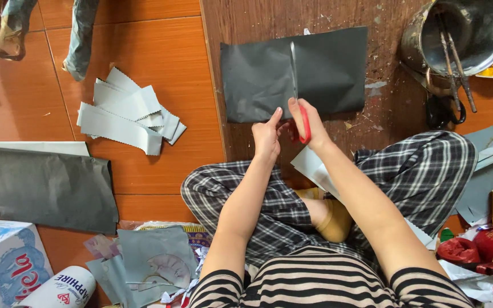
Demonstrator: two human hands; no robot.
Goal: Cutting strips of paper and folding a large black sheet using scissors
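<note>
A matte dark grey sheet (326, 68), rectangular and faintly creased, lies flat on a scuffed wooden board (383, 114) just ahead of the seated person's knees. The thin steel blades of red-handled scissors (298, 97) run up its middle. The right hand (309, 122) has its grip closed through the red loops, while the left hand (267, 137) presses fingertips on the sheet's near edge, fingers narrow and holding nothing. To the right stands a dented metal pot (469, 31) with two slim tools leaning inside. Left, on the glossy orange tiled floor (144, 171), lies a fan of pale grey strips (126, 111) with zigzag-cut ends, and nearer, a bigger crumpled dark sheet (44, 188).
</note>
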